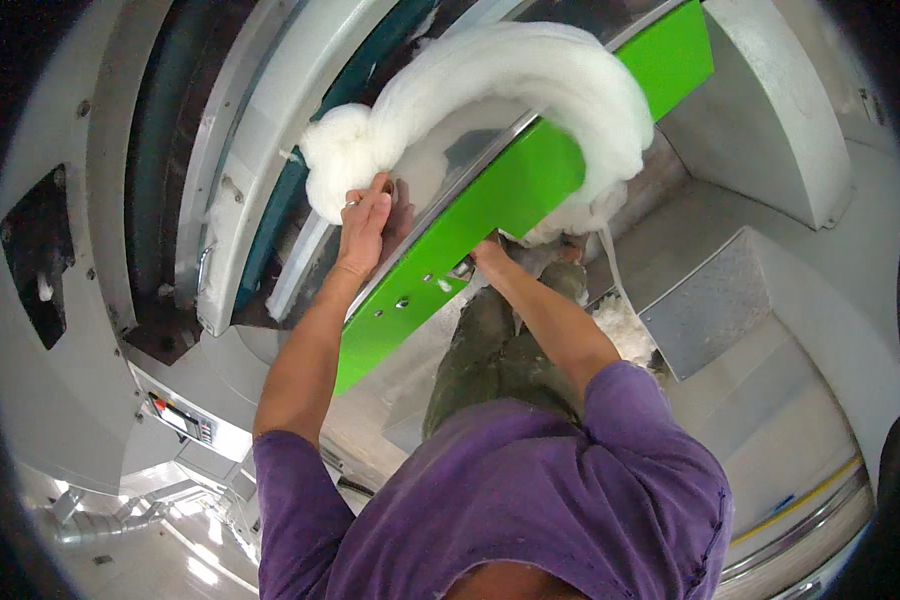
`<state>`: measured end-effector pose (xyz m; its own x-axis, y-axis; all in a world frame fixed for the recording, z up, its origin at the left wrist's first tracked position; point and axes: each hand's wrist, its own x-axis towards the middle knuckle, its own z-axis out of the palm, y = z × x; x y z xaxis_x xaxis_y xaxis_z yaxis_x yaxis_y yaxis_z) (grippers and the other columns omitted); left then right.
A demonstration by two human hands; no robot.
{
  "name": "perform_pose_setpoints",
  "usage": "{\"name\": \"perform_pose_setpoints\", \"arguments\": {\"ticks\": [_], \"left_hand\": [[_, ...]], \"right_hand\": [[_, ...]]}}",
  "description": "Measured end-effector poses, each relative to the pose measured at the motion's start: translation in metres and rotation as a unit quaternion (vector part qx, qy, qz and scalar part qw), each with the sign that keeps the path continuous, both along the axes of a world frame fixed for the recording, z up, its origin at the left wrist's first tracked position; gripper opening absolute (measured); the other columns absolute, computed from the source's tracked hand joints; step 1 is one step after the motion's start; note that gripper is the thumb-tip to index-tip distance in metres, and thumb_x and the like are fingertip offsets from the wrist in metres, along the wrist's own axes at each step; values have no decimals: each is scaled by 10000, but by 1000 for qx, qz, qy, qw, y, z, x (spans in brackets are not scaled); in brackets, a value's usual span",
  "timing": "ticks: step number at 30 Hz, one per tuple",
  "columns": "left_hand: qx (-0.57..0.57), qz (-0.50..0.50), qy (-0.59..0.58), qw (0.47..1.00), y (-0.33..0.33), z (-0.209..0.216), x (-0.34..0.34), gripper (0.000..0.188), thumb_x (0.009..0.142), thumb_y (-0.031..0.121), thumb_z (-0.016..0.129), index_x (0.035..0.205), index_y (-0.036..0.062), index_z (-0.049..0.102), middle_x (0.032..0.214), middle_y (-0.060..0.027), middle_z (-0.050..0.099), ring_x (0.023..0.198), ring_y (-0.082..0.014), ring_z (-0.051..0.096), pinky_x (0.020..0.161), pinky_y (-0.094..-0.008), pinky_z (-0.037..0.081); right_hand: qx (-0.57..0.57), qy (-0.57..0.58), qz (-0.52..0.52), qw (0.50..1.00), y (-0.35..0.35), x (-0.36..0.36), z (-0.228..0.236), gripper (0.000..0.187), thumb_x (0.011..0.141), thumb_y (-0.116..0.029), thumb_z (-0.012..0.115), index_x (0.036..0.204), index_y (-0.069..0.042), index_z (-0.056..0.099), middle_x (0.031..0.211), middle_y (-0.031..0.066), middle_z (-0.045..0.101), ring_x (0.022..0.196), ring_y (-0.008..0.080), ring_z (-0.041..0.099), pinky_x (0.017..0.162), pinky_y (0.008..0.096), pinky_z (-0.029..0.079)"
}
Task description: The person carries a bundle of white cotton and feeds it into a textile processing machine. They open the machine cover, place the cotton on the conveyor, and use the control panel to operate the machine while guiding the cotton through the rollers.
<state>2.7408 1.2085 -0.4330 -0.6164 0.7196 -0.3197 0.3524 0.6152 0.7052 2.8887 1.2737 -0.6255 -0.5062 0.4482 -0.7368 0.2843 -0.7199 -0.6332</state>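
A thick rope of fluffy white fibre [510, 60] arches over a long green panel [510, 200] with a shiny metal upper face [460, 165]. Its bunched left end [340, 150] lies beside my left hand [363, 228]. The fingers of that hand, one with a ring, are extended against the shiny face, which mirrors them; a small dark round spot shows by the fingertips. My right hand [486, 250] reaches to the lower edge of the green panel, near a metal latch-like fitting [460, 268]. Its fingers are hidden behind the panel.
Pale machine housings with dark rollers [165, 130] stand at the left. A grey angular cover [770, 110] and a metal box-like panel [710, 300] are at the right. Loose fibre [620, 325] lies low behind my right arm. A small control panel [180, 415] sits at lower left.
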Motion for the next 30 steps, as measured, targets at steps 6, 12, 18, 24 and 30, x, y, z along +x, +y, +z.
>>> {"name": "perform_pose_setpoints", "arguments": {"ticks": [6, 12, 18, 24, 30], "left_hand": [[5, -58, 31, 998, 0, 2, -4, 467, 948, 342, 459, 1304, 43, 505, 1002, -140, 548, 917, -265, 511, 833, -344, 407], [62, 22, -15, 998, 1, 3, -1, 462, 952, 350, 464, 1287, 37, 523, 991, -140, 550, 915, -258, 502, 828, -344, 402], [-5, -28, 25, 999, 1, 1, -4, 464, 962, 352, 443, 1297, 38, 515, 973, -141, 522, 910, -263, 498, 843, -342, 389], [-4, -36, 1, 999, 0, 0, -6, 524, 966, 401, 415, 1315, 20, 500, 986, -95, 458, 960, -220, 426, 905, -303, 332], [-35, -34, 23, 999, 5, -1, -3, 506, 935, 413, 465, 1283, 52, 537, 974, -161, 565, 921, -289, 496, 854, -380, 389]], "right_hand": [[-23, 1, -11, 1000, -9, 7, -7, 77, 779, -53, 571, 719, -22, 607, 684, 34, 570, 597, 124, 511, 528, 291, 385], [-45, 6, -25, 999, -18, 15, -10, 87, 767, -57, 579, 691, -28, 608, 662, 27, 564, 577, 118, 504, 516, 289, 377], [-79, 12, -62, 995, -26, 27, -13, 100, 756, -60, 588, 662, -34, 608, 639, 21, 559, 557, 113, 496, 505, 287, 369], [-74, -15, -142, 987, -23, 73, 37, 114, 744, -64, 596, 633, -39, 609, 617, 15, 554, 538, 107, 489, 493, 285, 360], [78, -50, -45, 995, 36, 182, 94, 200, 870, -160, 609, 718, -31, 629, 681, -11, 552, 620, 61, 455, 601, 250, 408]]}}
